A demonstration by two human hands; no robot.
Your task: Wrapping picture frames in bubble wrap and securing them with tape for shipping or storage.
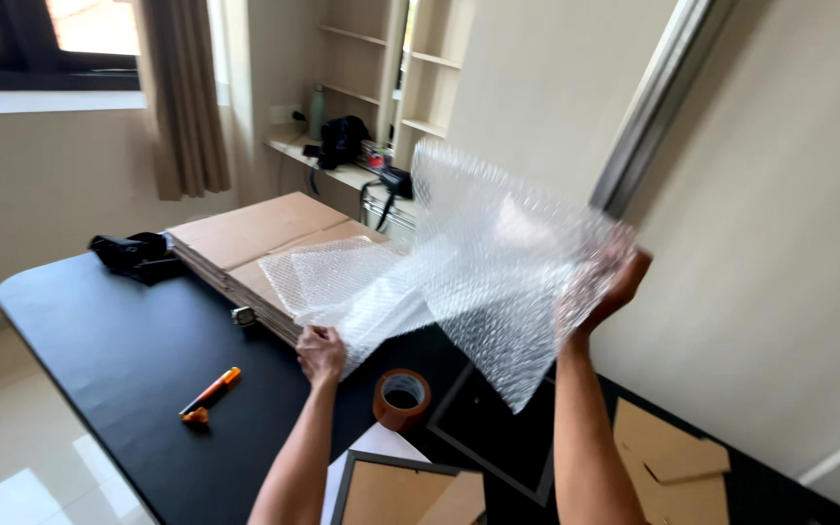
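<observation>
Over a black table (119,340) in a beige-walled room, both hands, left hand (321,352) and right hand (607,282), pinch a bubble wrap sheet (478,262), its film blurring the right fingers, tape roll (402,398) just below.

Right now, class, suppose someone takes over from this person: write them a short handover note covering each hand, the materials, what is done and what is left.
Left hand: gripping the lower edge of the bubble wrap sheet, low over the black table.
Right hand: holding the sheet's other side raised.
Materials: brown tape roll below the sheet; orange utility knife to the left; flattened cardboard boxes behind; picture frame at the near edge.
Done: sheet spread open.
Left: nothing is wrapped or taped yet.
</observation>
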